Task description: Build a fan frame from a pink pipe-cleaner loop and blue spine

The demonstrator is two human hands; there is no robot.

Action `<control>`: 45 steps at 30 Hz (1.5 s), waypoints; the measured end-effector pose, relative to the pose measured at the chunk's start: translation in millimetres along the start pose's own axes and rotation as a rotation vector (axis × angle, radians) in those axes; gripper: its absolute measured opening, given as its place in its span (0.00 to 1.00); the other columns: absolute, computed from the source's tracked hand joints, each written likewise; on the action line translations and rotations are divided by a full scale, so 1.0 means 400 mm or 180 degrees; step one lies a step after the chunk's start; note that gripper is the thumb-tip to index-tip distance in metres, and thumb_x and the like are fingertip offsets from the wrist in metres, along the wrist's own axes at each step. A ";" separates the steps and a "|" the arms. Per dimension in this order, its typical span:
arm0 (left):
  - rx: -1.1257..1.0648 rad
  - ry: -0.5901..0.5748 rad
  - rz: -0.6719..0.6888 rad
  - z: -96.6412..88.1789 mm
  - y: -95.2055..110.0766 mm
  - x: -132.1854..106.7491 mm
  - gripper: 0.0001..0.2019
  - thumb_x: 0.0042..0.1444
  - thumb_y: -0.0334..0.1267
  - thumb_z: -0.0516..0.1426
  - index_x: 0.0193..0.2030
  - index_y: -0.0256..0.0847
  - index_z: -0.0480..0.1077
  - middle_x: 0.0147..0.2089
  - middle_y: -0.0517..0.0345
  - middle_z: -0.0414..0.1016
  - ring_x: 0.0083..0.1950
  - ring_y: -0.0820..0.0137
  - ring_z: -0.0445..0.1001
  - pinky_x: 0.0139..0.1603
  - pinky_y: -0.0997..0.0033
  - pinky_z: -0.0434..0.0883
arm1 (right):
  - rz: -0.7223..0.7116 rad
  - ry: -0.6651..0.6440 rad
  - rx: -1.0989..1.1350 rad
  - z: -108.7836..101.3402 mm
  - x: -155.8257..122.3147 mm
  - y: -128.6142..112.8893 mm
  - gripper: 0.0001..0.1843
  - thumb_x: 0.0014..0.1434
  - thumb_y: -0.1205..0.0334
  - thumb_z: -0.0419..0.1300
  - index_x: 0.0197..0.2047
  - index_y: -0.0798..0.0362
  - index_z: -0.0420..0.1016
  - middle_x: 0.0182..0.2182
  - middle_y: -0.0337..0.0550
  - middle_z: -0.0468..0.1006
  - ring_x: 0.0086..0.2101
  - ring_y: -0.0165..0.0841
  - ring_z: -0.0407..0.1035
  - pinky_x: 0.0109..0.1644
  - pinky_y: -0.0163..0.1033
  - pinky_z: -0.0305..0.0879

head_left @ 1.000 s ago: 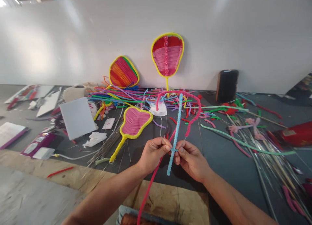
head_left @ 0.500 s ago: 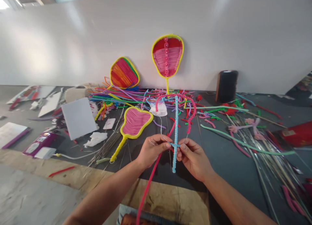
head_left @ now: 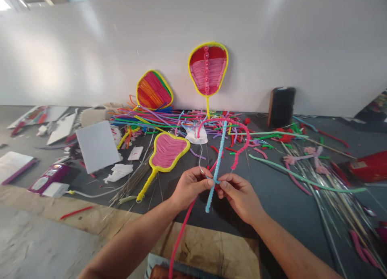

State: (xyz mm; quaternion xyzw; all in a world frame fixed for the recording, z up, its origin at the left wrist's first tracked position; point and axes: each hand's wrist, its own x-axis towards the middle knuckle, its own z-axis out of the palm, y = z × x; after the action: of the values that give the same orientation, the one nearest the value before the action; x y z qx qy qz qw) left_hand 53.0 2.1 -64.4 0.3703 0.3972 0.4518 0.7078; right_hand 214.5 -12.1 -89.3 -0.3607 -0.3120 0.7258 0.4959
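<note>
My left hand (head_left: 195, 187) pinches the wire frame at the lower joint, beside a light blue twisted pipe cleaner (head_left: 220, 154) that stands tilted to the right between my hands. My right hand (head_left: 237, 194) pinches the other side of that joint, where a short blue strand crosses. Above the hands, a curved hoop wrapped in pink pipe cleaner (head_left: 243, 150) arches over, its lower left part bare wire. A long loose pink pipe cleaner (head_left: 181, 234) hangs from the joint toward my lap. My fingertips hide the exact joint.
A pink fan with yellow rim (head_left: 169, 152) lies to the left. Another pink fan (head_left: 208, 69) and a multicoloured fan (head_left: 155, 90) lean on the white wall. A phone (head_left: 281, 107) stands at the back. Loose wires (head_left: 335, 206) lie right; a purple device (head_left: 50, 176) lies left.
The blue twisted pipe cleaner has tipped, its top to the right and its lower end to the left. The pink hoop has shifted right with it. Both hands stay almost in place.
</note>
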 end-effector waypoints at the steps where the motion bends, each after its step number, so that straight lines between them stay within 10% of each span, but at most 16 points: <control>1: -0.0006 0.0052 0.0000 0.000 0.000 0.000 0.16 0.38 0.40 0.70 0.29 0.34 0.72 0.24 0.60 0.73 0.26 0.76 0.69 0.32 0.76 0.66 | 0.0008 -0.0012 -0.0031 -0.001 0.000 0.000 0.08 0.48 0.61 0.70 0.32 0.53 0.79 0.22 0.36 0.75 0.23 0.26 0.68 0.28 0.32 0.67; 18: -0.0011 0.0242 0.0066 0.013 0.006 -0.001 0.15 0.36 0.40 0.70 0.23 0.34 0.70 0.21 0.62 0.71 0.24 0.77 0.68 0.29 0.76 0.67 | 0.0289 -0.0108 0.0503 0.006 0.002 -0.013 0.10 0.45 0.63 0.72 0.28 0.53 0.75 0.22 0.34 0.74 0.22 0.24 0.67 0.27 0.30 0.66; 25: -0.0355 -0.0254 -0.0216 -0.008 -0.004 0.005 0.22 0.37 0.33 0.70 0.43 0.36 0.75 0.31 0.57 0.77 0.32 0.73 0.75 0.39 0.73 0.70 | 0.0012 -0.0164 0.0603 -0.004 0.005 -0.014 0.09 0.47 0.64 0.71 0.28 0.52 0.74 0.28 0.35 0.77 0.24 0.23 0.69 0.28 0.29 0.67; 45: -0.0439 0.0010 0.0141 -0.015 -0.037 0.000 0.09 0.43 0.35 0.68 0.27 0.34 0.74 0.27 0.60 0.74 0.30 0.76 0.71 0.36 0.76 0.65 | 0.0078 -0.0424 0.0621 0.003 0.002 -0.007 0.08 0.49 0.64 0.70 0.27 0.51 0.75 0.24 0.34 0.75 0.23 0.23 0.69 0.28 0.28 0.66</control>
State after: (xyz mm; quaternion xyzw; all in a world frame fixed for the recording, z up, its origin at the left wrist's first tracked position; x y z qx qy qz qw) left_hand 52.8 -1.8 -80.0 0.3287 0.3579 0.4942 0.7209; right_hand 214.5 -10.5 -86.7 -0.2655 -0.2676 0.7810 0.4979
